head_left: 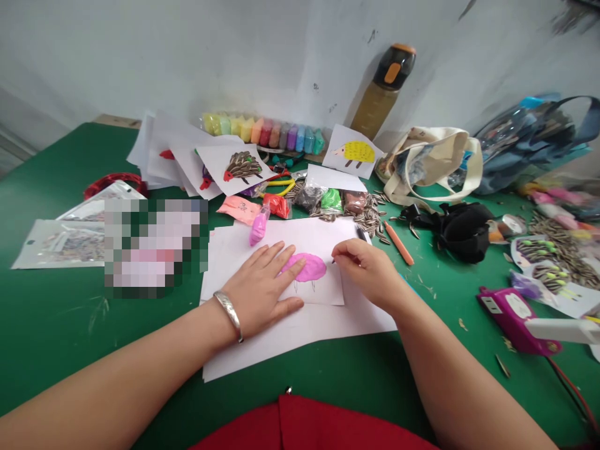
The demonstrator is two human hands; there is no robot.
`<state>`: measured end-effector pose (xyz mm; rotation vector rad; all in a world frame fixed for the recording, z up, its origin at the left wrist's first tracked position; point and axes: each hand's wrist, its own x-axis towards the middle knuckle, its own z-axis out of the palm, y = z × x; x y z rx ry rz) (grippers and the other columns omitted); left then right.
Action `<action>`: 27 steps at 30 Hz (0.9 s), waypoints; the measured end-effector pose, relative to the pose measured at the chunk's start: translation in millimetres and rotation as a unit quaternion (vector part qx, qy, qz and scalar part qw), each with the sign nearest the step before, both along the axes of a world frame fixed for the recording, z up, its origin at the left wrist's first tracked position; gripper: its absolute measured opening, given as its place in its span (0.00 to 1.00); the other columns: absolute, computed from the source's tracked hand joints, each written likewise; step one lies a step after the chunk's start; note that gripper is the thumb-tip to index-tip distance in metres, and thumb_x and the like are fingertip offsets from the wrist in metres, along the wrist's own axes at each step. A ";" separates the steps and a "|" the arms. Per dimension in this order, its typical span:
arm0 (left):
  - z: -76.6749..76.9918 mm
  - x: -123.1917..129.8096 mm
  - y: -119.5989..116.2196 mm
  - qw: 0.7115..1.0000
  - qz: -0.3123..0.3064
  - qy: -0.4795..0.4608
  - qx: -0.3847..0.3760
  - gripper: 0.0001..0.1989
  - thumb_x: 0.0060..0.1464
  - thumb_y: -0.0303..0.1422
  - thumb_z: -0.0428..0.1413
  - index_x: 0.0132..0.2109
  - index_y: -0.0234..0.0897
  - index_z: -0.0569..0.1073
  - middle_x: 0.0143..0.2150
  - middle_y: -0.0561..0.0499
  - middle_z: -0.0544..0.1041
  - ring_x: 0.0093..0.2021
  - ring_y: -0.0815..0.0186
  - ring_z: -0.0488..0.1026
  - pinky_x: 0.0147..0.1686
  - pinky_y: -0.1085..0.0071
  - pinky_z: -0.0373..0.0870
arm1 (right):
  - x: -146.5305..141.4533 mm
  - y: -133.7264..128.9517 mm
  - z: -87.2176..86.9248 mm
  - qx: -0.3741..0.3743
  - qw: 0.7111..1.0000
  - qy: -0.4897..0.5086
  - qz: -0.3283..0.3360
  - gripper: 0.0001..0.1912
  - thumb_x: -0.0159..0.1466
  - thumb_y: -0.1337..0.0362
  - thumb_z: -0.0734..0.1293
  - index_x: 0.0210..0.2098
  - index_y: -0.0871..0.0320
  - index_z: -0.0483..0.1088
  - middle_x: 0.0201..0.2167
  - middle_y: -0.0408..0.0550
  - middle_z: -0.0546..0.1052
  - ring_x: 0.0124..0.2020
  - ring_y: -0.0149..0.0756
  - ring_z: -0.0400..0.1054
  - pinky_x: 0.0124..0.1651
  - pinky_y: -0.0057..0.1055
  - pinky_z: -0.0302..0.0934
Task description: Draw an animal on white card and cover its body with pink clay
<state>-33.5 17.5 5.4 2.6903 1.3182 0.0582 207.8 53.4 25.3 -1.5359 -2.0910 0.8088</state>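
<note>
My left hand (265, 278), with a silver bangle at the wrist, lies flat with fingers spread on a white sheet (328, 297). One finger rests over the left part of a flattened pink clay oval (309, 267). Short pencil-like leg lines show beneath the oval. Just right of the clay, my right hand (368, 269) is closed in a pinch, thumb against forefinger. A small dark bit shows at its fingertips, too small to name. A larger white sheet (262, 350) lies underneath. Beyond my left hand sits a bag of pink clay (259, 226).
Sunflower seeds (370, 215), clay packets (332, 200) and an orange pen (398, 242) lie behind the sheets. Hedgehog pictures (241, 172) and a bottle (383, 94) stand farther back. A cloth bag (429, 165), black pouch (464, 231) and purple device (515, 319) are at right.
</note>
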 end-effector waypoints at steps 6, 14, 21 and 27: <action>-0.4 -0.4 -0.2 1.000 0.001 0.000 0.001 0.33 0.62 0.51 0.46 0.67 0.38 0.57 0.70 0.40 0.53 0.69 0.47 0.48 0.64 0.51 0.46 | 2.5 0.4 5.0 -0.024 0.995 -0.055 0.077 0.07 0.63 0.68 0.62 0.34 0.53 0.72 0.32 0.40 0.77 0.33 0.32 0.68 0.36 0.29 0.57; -0.6 0.0 -0.2 1.000 0.003 -0.012 -0.002 0.33 0.62 0.51 0.46 0.68 0.40 0.54 0.69 0.40 0.54 0.68 0.47 0.48 0.64 0.51 0.46 | 5.0 -0.4 5.2 0.030 0.984 -0.095 0.146 0.09 0.64 0.73 0.61 0.34 0.56 0.71 0.34 0.45 0.73 0.38 0.33 0.65 0.41 0.30 0.58; -1.5 -0.4 -0.7 1.000 0.004 -0.024 -0.001 0.30 0.61 0.51 0.47 0.67 0.47 0.58 0.70 0.42 0.53 0.68 0.45 0.49 0.63 0.49 0.46 | 0.3 2.1 1.6 0.038 0.981 -0.080 0.172 0.08 0.63 0.73 0.62 0.34 0.57 0.72 0.34 0.44 0.73 0.37 0.33 0.65 0.40 0.29 0.58; 0.2 0.2 -0.4 1.000 0.004 -0.015 -0.005 0.30 0.61 0.50 0.47 0.66 0.46 0.59 0.70 0.41 0.53 0.68 0.45 0.48 0.64 0.49 0.45 | 0.1 3.7 0.3 0.037 0.983 -0.068 0.164 0.08 0.63 0.73 0.63 0.34 0.57 0.72 0.33 0.44 0.73 0.37 0.33 0.65 0.40 0.29 0.58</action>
